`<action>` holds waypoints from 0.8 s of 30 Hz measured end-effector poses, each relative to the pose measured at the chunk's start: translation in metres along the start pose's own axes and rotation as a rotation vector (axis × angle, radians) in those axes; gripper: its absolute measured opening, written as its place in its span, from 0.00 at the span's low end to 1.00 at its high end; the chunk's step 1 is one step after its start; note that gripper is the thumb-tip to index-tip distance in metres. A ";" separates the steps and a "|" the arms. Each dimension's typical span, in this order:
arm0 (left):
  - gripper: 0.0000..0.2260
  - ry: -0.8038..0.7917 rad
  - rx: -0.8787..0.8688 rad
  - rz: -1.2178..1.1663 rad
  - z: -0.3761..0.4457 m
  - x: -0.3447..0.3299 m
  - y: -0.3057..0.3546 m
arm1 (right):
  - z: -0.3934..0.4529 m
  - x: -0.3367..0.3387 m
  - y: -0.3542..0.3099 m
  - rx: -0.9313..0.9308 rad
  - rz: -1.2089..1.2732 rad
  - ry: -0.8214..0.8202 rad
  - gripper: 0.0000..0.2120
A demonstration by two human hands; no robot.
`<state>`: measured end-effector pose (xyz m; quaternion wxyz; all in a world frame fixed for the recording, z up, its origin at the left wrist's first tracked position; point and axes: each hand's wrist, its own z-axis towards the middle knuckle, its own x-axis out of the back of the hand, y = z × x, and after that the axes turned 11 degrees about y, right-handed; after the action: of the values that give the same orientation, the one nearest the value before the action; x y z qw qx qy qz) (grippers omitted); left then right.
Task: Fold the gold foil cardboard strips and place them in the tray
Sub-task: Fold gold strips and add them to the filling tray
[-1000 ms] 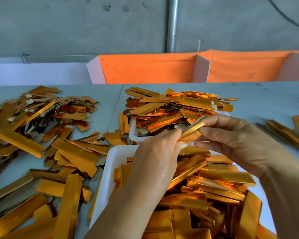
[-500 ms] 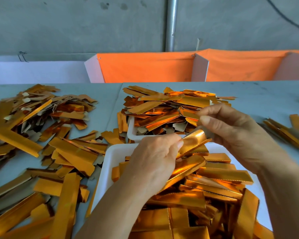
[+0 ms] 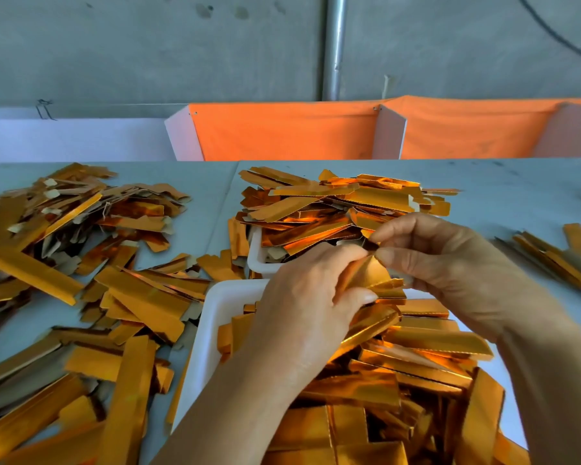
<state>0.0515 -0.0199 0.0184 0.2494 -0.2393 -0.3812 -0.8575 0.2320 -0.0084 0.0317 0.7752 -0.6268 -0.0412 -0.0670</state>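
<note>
Head view: both hands work one gold strip [image 3: 378,280] above the far edge of the near tray [image 3: 212,317], mid-bench. Left hand [image 3: 311,307] pinches its near-left end, thumb underneath; right hand [image 3: 440,260] pinches the far-right end w/ thumb & forefinger. Strip's long axis runs hand to hand, creased btwn them. Drop spot lies directly below, so either hand could let it fall.

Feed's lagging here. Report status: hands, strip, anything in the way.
Left hand and right hand both pinch one gold strip, mid-fold. Held above the near tray, already heaped. Nothing in the way.
</note>
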 end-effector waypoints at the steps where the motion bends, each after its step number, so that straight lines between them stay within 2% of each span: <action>1: 0.17 0.007 0.012 -0.011 0.000 0.000 0.000 | 0.000 0.002 0.001 -0.024 0.021 -0.014 0.10; 9: 0.17 -0.018 0.064 -0.145 0.001 0.003 -0.003 | -0.001 0.017 -0.001 -0.107 0.177 -0.049 0.08; 15: 0.18 -0.052 0.089 -0.211 0.002 0.006 -0.008 | -0.003 0.021 -0.006 -0.095 0.144 -0.150 0.19; 20: 0.14 -0.054 0.099 -0.196 0.002 0.007 -0.008 | -0.003 0.016 -0.005 -0.027 0.076 -0.125 0.13; 24: 0.16 -0.062 0.087 -0.181 0.002 0.008 -0.010 | -0.004 0.013 -0.004 -0.014 0.054 -0.144 0.11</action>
<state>0.0402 -0.0148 0.0189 0.1695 -0.2191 -0.4458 -0.8512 0.2439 -0.0134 0.0368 0.7675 -0.6362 -0.0795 -0.0012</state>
